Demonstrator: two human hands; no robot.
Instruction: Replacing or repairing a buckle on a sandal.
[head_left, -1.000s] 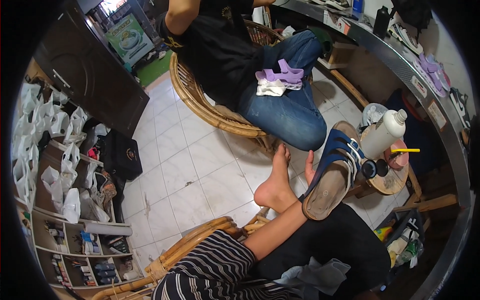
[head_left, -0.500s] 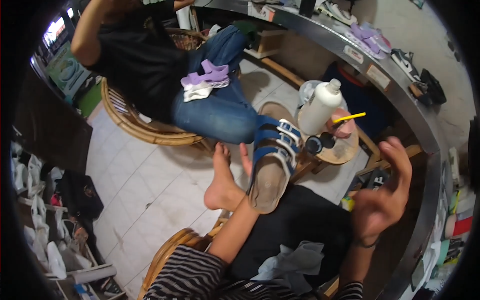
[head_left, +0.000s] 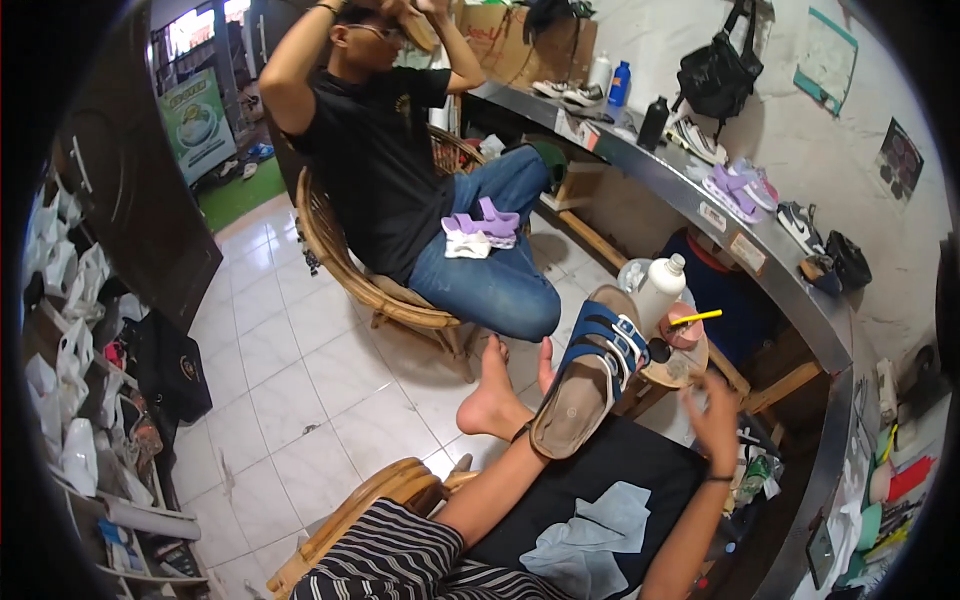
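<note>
A blue sandal with white-edged straps, buckles and a beige footbed is held up in front of me by my left hand. Most of that hand is hidden behind the sole; a finger shows at the sandal's left edge. My right hand is raised to the right of the sandal with its fingers apart and nothing in it. It is nearest to a small round stool bearing a white bottle and a pink cup with a yellow stick across it. A light blue cloth lies on black fabric over my lap.
Another person sits in a rattan chair, arms raised, with a lilac sandal on the lap. A bare foot is beyond my left forearm. A long counter with shoes curves along the right; shelves of wrapped items stand left.
The view has tilted up, showing more of the room. My right hand has moved toward the stool. My left hand still holds the sandal.
</note>
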